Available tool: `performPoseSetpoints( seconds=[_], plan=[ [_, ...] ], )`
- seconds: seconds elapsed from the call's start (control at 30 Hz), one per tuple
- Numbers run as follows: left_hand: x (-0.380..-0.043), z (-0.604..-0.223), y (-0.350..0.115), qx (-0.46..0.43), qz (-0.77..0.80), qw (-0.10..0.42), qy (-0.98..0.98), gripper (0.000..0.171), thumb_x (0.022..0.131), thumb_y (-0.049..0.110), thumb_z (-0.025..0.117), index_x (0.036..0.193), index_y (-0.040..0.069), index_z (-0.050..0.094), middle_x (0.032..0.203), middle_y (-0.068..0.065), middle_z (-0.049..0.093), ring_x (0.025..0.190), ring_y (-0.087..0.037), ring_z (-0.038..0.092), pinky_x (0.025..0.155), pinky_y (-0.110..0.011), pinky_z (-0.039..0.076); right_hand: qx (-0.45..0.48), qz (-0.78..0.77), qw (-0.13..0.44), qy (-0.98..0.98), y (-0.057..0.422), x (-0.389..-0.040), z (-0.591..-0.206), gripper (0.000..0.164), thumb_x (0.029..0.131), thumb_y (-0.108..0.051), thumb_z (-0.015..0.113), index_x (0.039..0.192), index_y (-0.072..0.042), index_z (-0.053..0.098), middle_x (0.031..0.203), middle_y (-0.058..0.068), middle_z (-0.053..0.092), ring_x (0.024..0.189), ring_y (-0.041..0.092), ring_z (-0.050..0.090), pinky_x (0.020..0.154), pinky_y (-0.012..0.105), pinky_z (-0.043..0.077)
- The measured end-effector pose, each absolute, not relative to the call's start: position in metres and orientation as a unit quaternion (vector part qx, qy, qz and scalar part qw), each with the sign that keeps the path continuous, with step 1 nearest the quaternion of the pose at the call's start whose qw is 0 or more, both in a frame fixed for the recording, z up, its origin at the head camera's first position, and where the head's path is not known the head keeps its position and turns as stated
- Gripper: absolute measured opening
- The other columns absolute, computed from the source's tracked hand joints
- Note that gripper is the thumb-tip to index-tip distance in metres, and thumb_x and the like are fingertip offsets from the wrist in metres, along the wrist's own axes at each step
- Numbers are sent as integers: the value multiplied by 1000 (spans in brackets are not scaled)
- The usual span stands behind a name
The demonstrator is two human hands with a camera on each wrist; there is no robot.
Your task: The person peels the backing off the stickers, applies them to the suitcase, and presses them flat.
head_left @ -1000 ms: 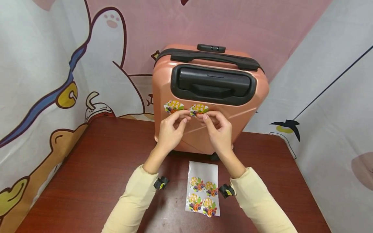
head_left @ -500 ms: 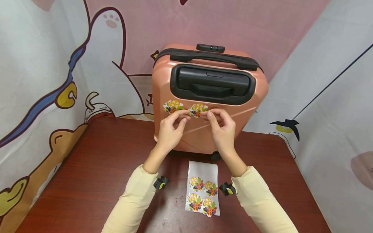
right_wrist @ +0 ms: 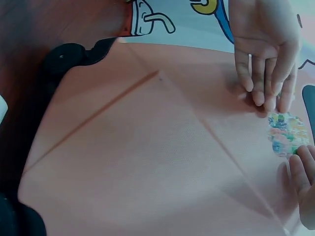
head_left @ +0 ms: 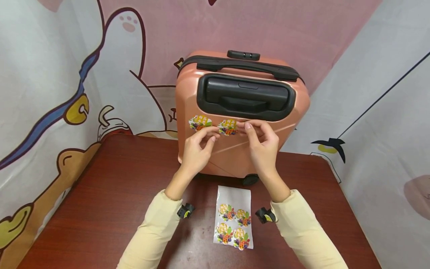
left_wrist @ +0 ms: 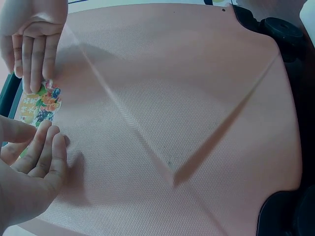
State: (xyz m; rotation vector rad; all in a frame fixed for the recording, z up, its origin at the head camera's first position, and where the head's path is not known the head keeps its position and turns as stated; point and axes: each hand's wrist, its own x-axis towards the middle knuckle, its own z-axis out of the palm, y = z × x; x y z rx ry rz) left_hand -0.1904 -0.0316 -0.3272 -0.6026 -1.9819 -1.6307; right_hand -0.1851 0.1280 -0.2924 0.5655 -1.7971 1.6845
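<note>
On the front of an upright coral suitcase [head_left: 231,158] are two round fruit-print stickers. The left sticker [head_left: 198,122] sits just above my left hand [head_left: 199,147]. My left fingertips touch the lower left edge of the other sticker [head_left: 227,126], their fingers fairly straight and the thumb apart in the head view. At this sticker's right edge, the straight fingers of my right hand [head_left: 263,145] rest against the shell. The left wrist view shows the sticker [left_wrist: 42,105] lying between both hands' fingertips, partly covered by them. In the right wrist view my right hand [right_wrist: 306,182] shows only partly.
A white sticker sheet [head_left: 233,194] with several fruit stickers lies on the brown table [head_left: 134,186], in front of the suitcase. Black handles [head_left: 248,95] and a wheel [head_left: 250,179] stand out from the suitcase. Printed cartoon curtains [head_left: 127,74] hang behind and at both sides.
My right hand has slid rightward along the second sticker to its right edge, uncovering more of it. My left hand and the sticker sheet have stayed in place.
</note>
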Motion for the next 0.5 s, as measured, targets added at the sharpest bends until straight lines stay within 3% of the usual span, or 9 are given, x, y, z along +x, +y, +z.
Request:
performPoseSetpoints(
  seconds=[0.5],
  plan=[
    [-191,-328,-31,-222,-590,256,-733,20,85,-5,56,103,-2,64,86,-10,66,82,-18,62,66,-27,49,196,633,294,-689,131,-183,-303,15,90,-2,53,93,12,58,89,26,64,76,23,65,71,34,52]
  ],
)
